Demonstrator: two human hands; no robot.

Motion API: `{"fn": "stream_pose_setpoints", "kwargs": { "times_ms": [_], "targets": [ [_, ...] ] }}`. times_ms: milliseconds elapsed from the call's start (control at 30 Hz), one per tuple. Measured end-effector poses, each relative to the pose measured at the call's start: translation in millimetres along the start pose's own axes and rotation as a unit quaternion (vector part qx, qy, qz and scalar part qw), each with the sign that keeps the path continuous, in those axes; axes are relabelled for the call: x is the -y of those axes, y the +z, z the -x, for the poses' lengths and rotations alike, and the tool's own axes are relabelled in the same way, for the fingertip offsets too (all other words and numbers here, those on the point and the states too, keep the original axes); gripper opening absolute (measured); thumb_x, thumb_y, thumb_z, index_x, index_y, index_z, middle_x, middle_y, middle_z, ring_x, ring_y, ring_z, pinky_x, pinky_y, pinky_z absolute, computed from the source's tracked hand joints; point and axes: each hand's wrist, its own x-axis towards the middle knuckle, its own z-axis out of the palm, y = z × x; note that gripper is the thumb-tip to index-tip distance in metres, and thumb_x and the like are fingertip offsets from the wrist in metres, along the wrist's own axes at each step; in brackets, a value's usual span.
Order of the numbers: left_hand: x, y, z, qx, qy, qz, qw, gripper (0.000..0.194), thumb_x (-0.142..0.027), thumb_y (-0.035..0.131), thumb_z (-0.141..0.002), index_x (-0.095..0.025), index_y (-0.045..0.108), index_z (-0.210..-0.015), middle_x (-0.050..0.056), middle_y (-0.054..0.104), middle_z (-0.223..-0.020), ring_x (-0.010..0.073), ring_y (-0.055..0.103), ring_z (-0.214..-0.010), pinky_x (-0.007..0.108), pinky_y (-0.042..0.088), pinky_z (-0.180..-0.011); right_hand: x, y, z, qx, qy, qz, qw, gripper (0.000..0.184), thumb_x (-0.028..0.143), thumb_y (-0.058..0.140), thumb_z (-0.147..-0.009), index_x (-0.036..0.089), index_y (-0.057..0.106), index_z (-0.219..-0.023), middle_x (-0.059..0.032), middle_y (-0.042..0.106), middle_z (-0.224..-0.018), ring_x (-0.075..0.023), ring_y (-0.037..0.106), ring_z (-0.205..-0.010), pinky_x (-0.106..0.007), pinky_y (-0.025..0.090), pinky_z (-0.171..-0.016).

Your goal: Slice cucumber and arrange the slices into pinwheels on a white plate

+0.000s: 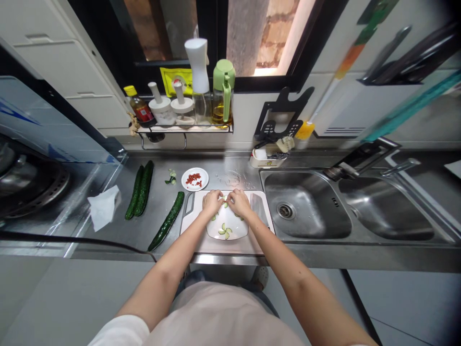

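Both hands meet over the far part of a white plate (234,232), their fingertips pinched close together. Thin cucumber slices (225,204) show at the fingertips of my left hand (212,202) and my right hand (239,201); the fingers partly hide them. Near the plate's front edge, more cucumber slices (225,231) lie fanned out like a flower. Others show partly beside each hand. Under the plate is a cutting board (201,246) with a grey handle at its left. A small white dish (195,188) of chopped red pieces stands just behind the board.
One whole cucumber (167,221) lies left of the board, and two cucumbers (140,190) farther left near a crumpled tissue (103,207). Cucumber scraps (171,177) sit behind. A double sink (306,206) is at right. Bottles stand on a wall rack (187,129). A dark cable (90,238) crosses the left front.
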Motion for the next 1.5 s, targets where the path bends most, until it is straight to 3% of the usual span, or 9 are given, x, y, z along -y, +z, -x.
{"fn": "stream_pose_setpoints", "kwargs": {
  "times_ms": [300,567,933,1233,1500],
  "targets": [
    [4.3,-4.4,2.0,-0.017,-0.009,0.009,1.000,0.017,-0.028,0.061,-0.080,-0.022,0.066,-0.095,0.004,0.064,-0.091,0.0184,0.058,-0.087,0.028,0.040,-0.078,5.7,-4.0,6.4,-0.037,0.030,-0.066,0.997,0.011,0.026,0.053,-0.086,0.021,0.063,-0.085,-0.0063,0.058,-0.096,-0.0220,0.045,-0.095,-0.030,0.035,-0.079],
    [10.5,-16.2,7.5,-0.037,0.001,0.040,0.999,0.017,-0.029,0.062,-0.079,-0.022,0.065,-0.094,0.003,0.064,-0.090,0.0174,0.058,-0.085,0.027,0.041,-0.078,26.7,-13.8,32.7,-0.088,0.020,-0.168,0.982,0.010,0.024,0.054,-0.085,0.022,0.060,-0.077,-0.0049,0.058,-0.090,-0.0220,0.047,-0.092,-0.033,0.039,-0.082],
    [49.2,-50.8,14.6,-0.083,-0.014,0.059,0.995,0.017,-0.030,0.061,-0.078,-0.020,0.065,-0.092,0.002,0.066,-0.087,0.0168,0.059,-0.082,0.026,0.040,-0.075,30.1,-25.4,84.7,-0.111,0.010,-0.207,0.972,0.010,0.023,0.053,-0.084,0.022,0.058,-0.076,-0.0038,0.059,-0.085,-0.0212,0.051,-0.088,-0.034,0.040,-0.082],
    [92.3,-66.9,-9.9,-0.099,-0.088,0.008,0.991,0.019,-0.030,0.060,-0.080,-0.022,0.065,-0.096,0.002,0.067,-0.090,0.0169,0.060,-0.085,0.026,0.041,-0.077,26.8,-34.1,110.8,-0.117,-0.003,-0.178,0.977,0.013,0.023,0.049,-0.087,0.023,0.057,-0.076,-0.0039,0.060,-0.084,-0.0213,0.053,-0.086,-0.035,0.041,-0.080],
    [98.6,-78.4,-37.7,-0.090,-0.114,-0.064,0.987,0.022,-0.029,0.057,-0.081,-0.025,0.069,-0.098,0.005,0.069,-0.105,0.0211,0.061,-0.096,0.030,0.042,-0.083,29.6,-32.5,112.8,-0.107,-0.001,-0.156,0.982,0.014,0.025,0.049,-0.088,0.023,0.057,-0.077,-0.0050,0.060,-0.085,-0.0228,0.052,-0.086,-0.036,0.042,-0.078]
  ]
}}
